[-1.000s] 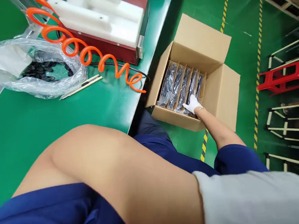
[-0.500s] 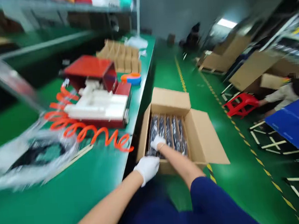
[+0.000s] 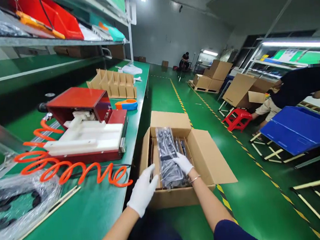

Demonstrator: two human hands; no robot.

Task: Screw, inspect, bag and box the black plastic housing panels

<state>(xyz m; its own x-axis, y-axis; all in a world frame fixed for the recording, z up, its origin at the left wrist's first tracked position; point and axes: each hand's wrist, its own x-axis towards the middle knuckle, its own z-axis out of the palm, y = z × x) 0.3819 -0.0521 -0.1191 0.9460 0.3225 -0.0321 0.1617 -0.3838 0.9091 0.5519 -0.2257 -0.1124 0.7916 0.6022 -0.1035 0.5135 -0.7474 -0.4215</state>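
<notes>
An open cardboard box (image 3: 176,197) stands beside the workbench, its flaps folded outward. In it, cardboard dividers separate dark packages wrapped in clear plastic (image 3: 183,146). My right hand (image 3: 183,163), in a white glove, grips one flat plastic-wrapped package (image 3: 168,154) by its right side. That package is raised above the dividers, with its broad face turned up toward me. My left hand (image 3: 143,190), gloved in white too, hovers at the box's near left edge. Its fingers are apart, and it holds nothing.
On the green workbench (image 3: 100,212) stand a red machine with a white fixture (image 3: 86,132), a coiled orange hose (image 3: 78,173), a tape dispenser (image 3: 126,104) and a cardboard divider (image 3: 112,83). A plastic bag (image 3: 48,190) lies nearer. Right, a person sits near a red stool (image 3: 238,119) and blue bin (image 3: 300,128).
My right hand has drawn one wrapped package up from the left of the box. My left hand has moved leftward off the box edge and opened. The view has tilted up.
</notes>
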